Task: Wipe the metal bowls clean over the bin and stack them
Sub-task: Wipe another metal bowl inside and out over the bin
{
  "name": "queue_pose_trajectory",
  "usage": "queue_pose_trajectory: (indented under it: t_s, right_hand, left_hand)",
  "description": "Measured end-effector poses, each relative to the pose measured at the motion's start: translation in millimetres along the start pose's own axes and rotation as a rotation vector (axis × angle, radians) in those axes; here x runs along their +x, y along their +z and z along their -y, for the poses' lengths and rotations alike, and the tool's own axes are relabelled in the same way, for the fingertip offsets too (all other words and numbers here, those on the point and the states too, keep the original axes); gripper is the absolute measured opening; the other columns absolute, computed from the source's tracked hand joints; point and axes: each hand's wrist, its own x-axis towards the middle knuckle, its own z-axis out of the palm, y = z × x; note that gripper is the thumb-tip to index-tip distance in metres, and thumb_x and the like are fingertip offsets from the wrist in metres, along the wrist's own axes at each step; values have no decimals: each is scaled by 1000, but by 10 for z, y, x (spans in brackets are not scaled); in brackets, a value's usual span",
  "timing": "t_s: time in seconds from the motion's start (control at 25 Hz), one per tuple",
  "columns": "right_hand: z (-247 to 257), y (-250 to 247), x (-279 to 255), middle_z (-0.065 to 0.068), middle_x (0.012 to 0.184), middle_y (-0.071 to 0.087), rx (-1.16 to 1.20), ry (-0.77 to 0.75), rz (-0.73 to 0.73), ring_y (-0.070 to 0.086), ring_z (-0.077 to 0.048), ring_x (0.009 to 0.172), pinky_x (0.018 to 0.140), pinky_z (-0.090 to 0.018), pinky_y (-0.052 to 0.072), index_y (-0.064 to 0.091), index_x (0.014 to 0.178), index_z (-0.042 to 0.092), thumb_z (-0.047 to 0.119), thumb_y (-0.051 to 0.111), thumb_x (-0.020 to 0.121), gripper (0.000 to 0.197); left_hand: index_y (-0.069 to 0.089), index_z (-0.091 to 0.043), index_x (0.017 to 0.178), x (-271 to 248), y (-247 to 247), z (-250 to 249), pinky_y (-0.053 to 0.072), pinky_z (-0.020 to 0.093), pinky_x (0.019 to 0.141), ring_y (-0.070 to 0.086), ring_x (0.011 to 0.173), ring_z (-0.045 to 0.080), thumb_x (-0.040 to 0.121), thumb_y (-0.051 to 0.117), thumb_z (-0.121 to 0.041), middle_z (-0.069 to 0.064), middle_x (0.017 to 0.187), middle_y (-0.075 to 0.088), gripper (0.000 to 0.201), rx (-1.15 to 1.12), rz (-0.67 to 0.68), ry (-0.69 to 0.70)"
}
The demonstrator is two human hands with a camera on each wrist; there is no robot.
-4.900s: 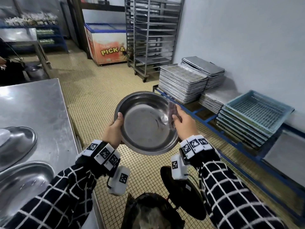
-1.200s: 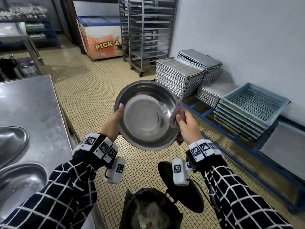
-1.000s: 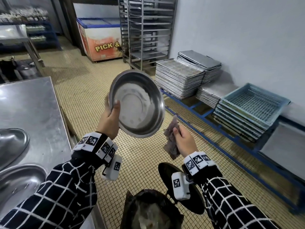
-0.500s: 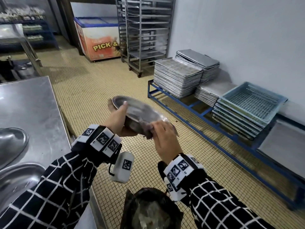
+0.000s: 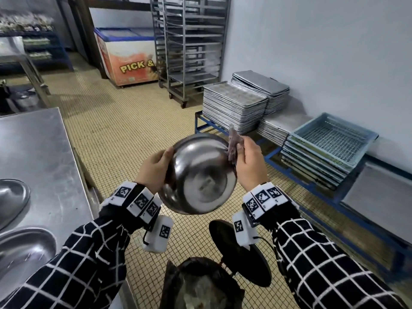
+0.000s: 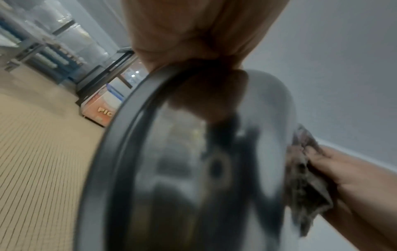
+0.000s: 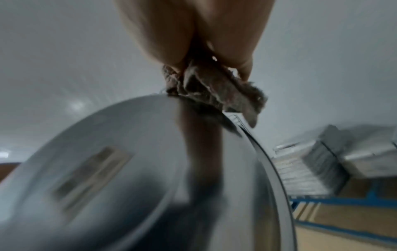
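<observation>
Holding a metal bowl [image 5: 198,175] in the air, base turned toward the head camera, the person keeps it above the bin [image 5: 200,284], whose dark liner shows at the lower edge of that view. The left hand [image 5: 153,168] grasps the bowl's left rim, thumb curled over the outer wall. The right hand [image 5: 250,162] clenches a crumpled brownish cloth [image 5: 233,144] between thumb and fingers and presses it against the bowl's upper right rim; the right wrist view shows the cloth [image 7: 212,91] bunched where it meets the outer wall of the bowl [image 7: 128,169]. In the left wrist view the bowl [image 6: 193,169] fills the frame, rim toward the floor side, cloth [image 6: 305,180] at its far edge.

A steel surface [image 5: 42,157] stands to the left; two more metal bowls lie at its near left edge, one farther [image 5: 11,199] and one nearer [image 5: 22,253], each partly cut off by the frame. A round black lid [image 5: 243,262] lies on the tiled floor [image 5: 124,130] just right of the bin. Along the right wall, a low blue rack [image 5: 289,172] carries stacked metal trays [image 5: 234,108] and blue plastic crates [image 5: 330,141]. A wheeled tray trolley [image 5: 189,45] and a chest freezer [image 5: 127,56] stand at the back.
</observation>
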Motion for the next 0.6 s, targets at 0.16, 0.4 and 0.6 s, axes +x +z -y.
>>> queue_pose_trajectory:
  t_s: [0.16,0.4,0.6]
  right_hand:
    - [-10,234,-224,-11,145,34,23,15,145,30,-25,134,112,-39,28,36,142,9,22,35,101,43]
    - [358,594,-688,-3,159,-6,-189,-351,300,-11,-22,145,118,-45,-3,1,150,15,39,26,99,62]
    - [400,568,105,1,159,2,-193,-146,86,-3,-19,146,119,-40,-1,6,150,23,56,7,94,65]
  left_hand:
    - [60,-20,94,30,29,-8,50,21,65,61,79,17,100,39,-35,-1,84,64,26,-240,-160,-3]
    - [61,-19,108,67,50,-25,54,28,70,64,80,15,99,41,-36,2,91,66,28,-400,-206,-99]
    - [61,-23,104,114,-16,-79,50,42,92,63,95,23,96,43,-45,3,99,67,30,-400,-197,-97]
